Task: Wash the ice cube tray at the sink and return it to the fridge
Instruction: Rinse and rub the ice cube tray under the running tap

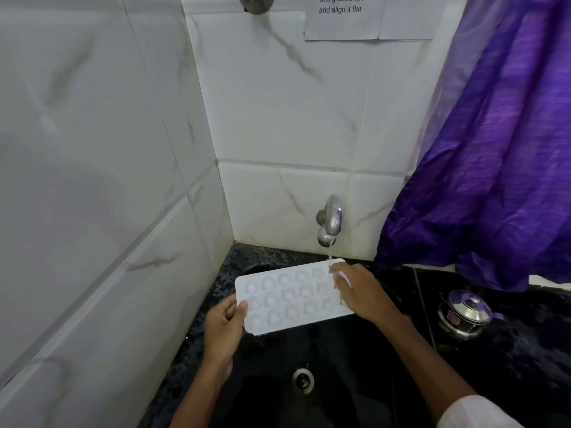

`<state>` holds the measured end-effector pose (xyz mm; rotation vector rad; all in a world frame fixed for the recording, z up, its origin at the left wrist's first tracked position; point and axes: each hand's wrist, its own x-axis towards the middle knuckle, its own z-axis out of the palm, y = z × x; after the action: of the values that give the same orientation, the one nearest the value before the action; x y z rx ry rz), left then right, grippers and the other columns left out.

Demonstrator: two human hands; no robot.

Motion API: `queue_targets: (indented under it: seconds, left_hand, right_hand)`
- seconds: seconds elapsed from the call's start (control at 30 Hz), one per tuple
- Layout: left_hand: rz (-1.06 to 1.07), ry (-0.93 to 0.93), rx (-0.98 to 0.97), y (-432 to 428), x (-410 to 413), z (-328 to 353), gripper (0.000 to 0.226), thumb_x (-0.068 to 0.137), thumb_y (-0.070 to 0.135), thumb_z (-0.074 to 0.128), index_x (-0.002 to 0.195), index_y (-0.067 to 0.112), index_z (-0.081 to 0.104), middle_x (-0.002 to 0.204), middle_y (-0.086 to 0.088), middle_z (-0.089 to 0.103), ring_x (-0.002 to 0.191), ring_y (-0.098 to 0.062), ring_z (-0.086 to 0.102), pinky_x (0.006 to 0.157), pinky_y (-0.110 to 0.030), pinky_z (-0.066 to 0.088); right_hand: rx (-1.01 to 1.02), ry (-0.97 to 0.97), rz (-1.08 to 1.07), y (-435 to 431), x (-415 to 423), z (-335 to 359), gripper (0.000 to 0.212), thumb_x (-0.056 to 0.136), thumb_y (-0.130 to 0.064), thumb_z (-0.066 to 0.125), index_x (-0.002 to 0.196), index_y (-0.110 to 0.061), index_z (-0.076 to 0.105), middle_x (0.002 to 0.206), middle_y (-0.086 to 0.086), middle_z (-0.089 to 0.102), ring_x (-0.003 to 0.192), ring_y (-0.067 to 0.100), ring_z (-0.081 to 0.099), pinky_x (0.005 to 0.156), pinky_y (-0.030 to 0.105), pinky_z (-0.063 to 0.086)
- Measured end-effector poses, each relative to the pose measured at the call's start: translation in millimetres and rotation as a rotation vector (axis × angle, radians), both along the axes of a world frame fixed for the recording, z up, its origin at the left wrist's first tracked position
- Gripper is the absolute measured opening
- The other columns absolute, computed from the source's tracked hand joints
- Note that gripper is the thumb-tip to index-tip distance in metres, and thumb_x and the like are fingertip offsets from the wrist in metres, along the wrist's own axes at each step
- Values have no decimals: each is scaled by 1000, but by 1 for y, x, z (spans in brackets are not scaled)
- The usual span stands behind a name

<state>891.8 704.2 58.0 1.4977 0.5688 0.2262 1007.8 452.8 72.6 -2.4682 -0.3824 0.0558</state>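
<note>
Ice cube tray [290, 298] is held roughly level over the black sink [340, 353], its 2 o'clock corner under the stream from the tap [330, 220] at 12 o'clock, presumably so water runs across the moulds. Left hand [225, 322] fingers clench the 9 o'clock short edge, thumb on top, steadying it; right hand [360, 291] fingers lie over the 3 o'clock end, grasping or merely rubbing, cannot tell. Tray is white, with three rows of shaped cavities facing up.

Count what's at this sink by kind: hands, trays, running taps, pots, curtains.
Hands: 2, left hand and right hand
Tray: 1
Running tap: 1
Pot: 1
Curtain: 1
Total: 6
</note>
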Motion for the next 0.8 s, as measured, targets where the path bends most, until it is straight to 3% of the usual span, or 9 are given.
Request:
queue_targets:
  seconds: [0.13,0.23,0.4,0.53,0.67,0.8]
  left_hand:
    - [17,2,-1,0,-3,1,25,100,8,53,122,6,66,99,-4,78,90,-25,75,86,-51,59]
    - [15,0,-1,-2,-3,4,26,101,8,53,122,6,66,98,-3,78,91,-24,75,88,-51,58]
    - [21,-10,8,-6,-4,6,24,101,8,53,120,8,67,96,0,79,90,-21,75,87,-50,58]
    - [33,-11,8,-4,-6,6,24,101,7,53,120,7,68,96,-1,79,89,-21,75,86,-50,59]
    - [22,-10,3,-5,-8,5,24,101,8,53,119,9,68,98,-1,78,92,-22,75,87,-52,58]
    - [42,-14,-29,-7,-7,6,22,100,7,54,118,9,67,95,0,79,89,-23,75,84,-50,59]
  right_hand:
    - [-82,-8,36,-2,6,-5,32,104,-30,37,126,-31,59,118,-2,58,99,7,55,88,21,44]
    - [-141,-20,37,0,9,-2,33,104,-30,34,124,-30,60,116,-1,59,94,7,56,86,20,42]
    - [-159,1,44,2,9,-1,35,104,-35,33,129,-30,57,114,1,53,70,10,65,78,25,57]
    - [-163,-27,69,1,11,0,32,104,-28,36,123,-27,62,112,-1,60,84,9,60,74,10,43]
    - [-177,-54,40,2,15,1,31,104,-26,36,114,-26,65,109,-3,68,92,8,61,84,21,47]
    - [-192,-21,67,2,12,8,33,104,-30,35,124,-28,61,110,-2,63,90,10,60,82,23,46]
